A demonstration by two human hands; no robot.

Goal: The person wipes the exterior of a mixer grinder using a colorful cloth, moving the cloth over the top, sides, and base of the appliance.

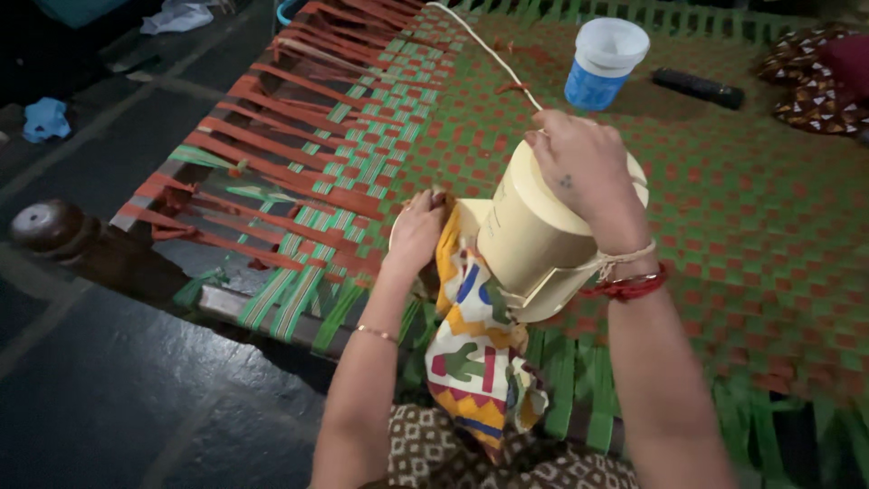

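1. Cream container (pixel 534 231) lies tilted over the woven cot's (pixel 742 208) near edge.
2. Right hand (pixel 587 163) closes its grip on the container's top.
3. Left hand (pixel 416 231) pinches the patterned cloth (pixel 471 349) beside it.

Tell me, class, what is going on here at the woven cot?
A person leans over a cot woven of green and orange straps. The right hand grips the top of a cream cylindrical container, tilted on its side. The left hand presses a bright patterned cloth at the container's open end. A white cord runs from the right hand across the cot. Further back stand a blue cup with a white rim and a black remote-like object.
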